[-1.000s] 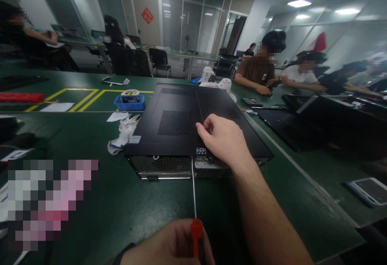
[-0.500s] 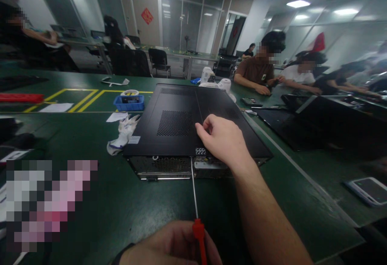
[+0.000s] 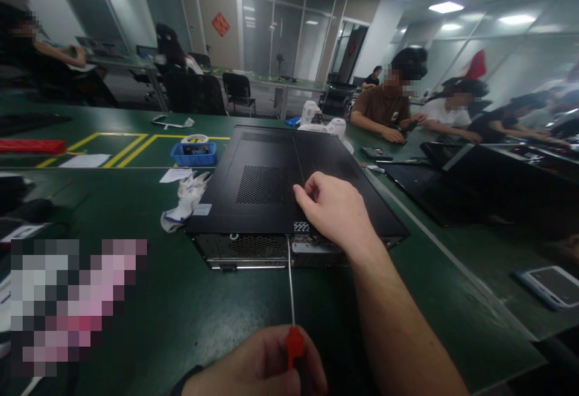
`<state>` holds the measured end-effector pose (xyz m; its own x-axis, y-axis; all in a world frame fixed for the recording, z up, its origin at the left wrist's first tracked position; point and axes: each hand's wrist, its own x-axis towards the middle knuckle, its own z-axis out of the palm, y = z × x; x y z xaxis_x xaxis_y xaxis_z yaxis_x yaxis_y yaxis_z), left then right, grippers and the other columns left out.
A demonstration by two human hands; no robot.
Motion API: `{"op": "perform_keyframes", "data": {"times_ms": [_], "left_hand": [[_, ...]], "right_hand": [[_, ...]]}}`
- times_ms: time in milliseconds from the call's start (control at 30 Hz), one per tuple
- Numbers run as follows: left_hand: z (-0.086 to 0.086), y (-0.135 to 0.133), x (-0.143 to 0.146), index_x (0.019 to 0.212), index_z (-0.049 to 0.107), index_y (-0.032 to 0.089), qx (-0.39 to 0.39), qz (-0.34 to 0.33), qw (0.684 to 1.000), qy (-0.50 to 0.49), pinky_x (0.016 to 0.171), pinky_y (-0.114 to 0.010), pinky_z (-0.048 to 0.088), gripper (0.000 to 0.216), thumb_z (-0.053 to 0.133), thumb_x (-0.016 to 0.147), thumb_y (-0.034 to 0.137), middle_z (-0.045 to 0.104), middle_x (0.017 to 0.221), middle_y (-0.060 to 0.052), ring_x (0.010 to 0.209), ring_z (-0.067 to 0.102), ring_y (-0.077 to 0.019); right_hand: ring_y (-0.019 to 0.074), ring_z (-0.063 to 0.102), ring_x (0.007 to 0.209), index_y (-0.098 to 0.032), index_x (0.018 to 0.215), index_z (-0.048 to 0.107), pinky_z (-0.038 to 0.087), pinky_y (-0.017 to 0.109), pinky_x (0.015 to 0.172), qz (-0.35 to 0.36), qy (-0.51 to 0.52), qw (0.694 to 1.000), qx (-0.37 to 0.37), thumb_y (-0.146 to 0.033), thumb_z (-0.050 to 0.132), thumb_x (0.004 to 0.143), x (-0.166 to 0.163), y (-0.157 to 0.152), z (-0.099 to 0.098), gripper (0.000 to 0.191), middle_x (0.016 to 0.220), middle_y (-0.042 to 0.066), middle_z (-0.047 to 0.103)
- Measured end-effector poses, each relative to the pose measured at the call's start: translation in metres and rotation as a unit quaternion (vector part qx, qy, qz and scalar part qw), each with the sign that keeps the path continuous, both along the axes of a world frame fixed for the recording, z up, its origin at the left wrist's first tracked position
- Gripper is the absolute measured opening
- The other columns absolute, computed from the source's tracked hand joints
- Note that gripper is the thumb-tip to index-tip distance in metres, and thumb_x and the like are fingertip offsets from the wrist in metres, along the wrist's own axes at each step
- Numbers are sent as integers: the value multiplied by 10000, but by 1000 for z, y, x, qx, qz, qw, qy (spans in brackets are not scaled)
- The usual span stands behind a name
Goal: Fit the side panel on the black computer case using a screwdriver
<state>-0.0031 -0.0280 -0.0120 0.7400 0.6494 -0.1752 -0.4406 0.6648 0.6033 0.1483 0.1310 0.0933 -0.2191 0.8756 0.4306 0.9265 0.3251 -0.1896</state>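
The red-handled, thin steel-shafted screwdriver (image 3: 295,344) is changing its set from one moment to the next: the butt of its handle is swinging back from a rightward lean to a slight leftward one, the fingers are regripping around it, and the tip is staying at the same spot on the near edge of the flat, black metal computer case (image 3: 266,150). This is suggesting that the driver is being turned in place at that seam, though in which sense I cannot tell. The bare left hand (image 3: 256,357), a dark band circling its wrist, is pinching the handle between thumb and fingers. The bare right hand (image 3: 333,208) is resting on the top panel without shifting, its fingers curling loosely; its fingertips are hiding beneath it, so whether they are closing on anything I cannot tell. The case is lying level on the dark green worktable (image 3: 235,305), its metal-framed end facing the worker, a crumpled white fabric glove (image 3: 187,198) lying just beside its left edge. Whatever the tip is meeting is remaining too small and shadowed to make out, the right forearm is covering part of that end, and coarse square blocks are masking the things at near left
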Motion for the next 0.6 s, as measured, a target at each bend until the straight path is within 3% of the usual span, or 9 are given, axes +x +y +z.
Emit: {"op": "perform_keyframes", "data": {"times_ms": [233,600], "left_hand": [[15,3,-5,911,806,146,-21,-45,999,-4,622,-161,413,381,925,632,377,689,793,-37,676,599,-68],[-5,1,3,795,658,167,6,-18,1000,10,663,-178,420,395,947,596,347,665,725,30,628,573,-59]], "right_hand": [[194,595,673,-238,798,631,309,320,593,-1,-1,1000,-13,-455,552,946,0,0,2,274,791,36,718],[195,603,680,-235,799,641,300,321,586,-3,0,1000,-14,-458,554,942,-1,0,2,279,772,33,708]]}}
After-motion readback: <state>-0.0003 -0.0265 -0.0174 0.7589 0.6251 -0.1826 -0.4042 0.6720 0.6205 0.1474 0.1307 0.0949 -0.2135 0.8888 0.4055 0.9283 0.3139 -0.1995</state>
